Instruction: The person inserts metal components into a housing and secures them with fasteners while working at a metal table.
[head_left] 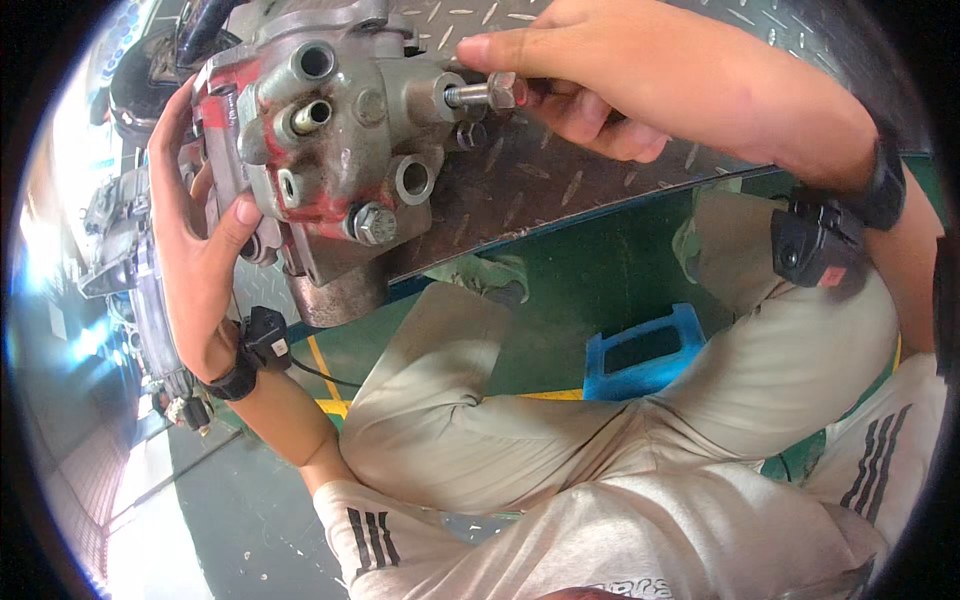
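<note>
A grey metal pump-like housing (345,150) with red paint traces, round ports and bolts rests at the edge of a metal-plated bench. My left hand (195,225) is wrapped round its left side, thumb on the near face and fingers behind. From a boss on the housing's right side a hex-head bolt (478,95) sticks out, part of its shank showing. My right hand (590,75) is at this bolt, its curled fingers against the bolt head and its thumb stretched along the far side. Fingertip contact is partly hidden. Another hex bolt (375,224) sits low on the housing's face.
The dark tread-plate bench top (530,180) ends in an edge just in front of my legs. A blue plastic stool (645,350) stands on the green floor below. More metal assemblies (125,235) are at the left, and a black part (150,85) lies behind the housing.
</note>
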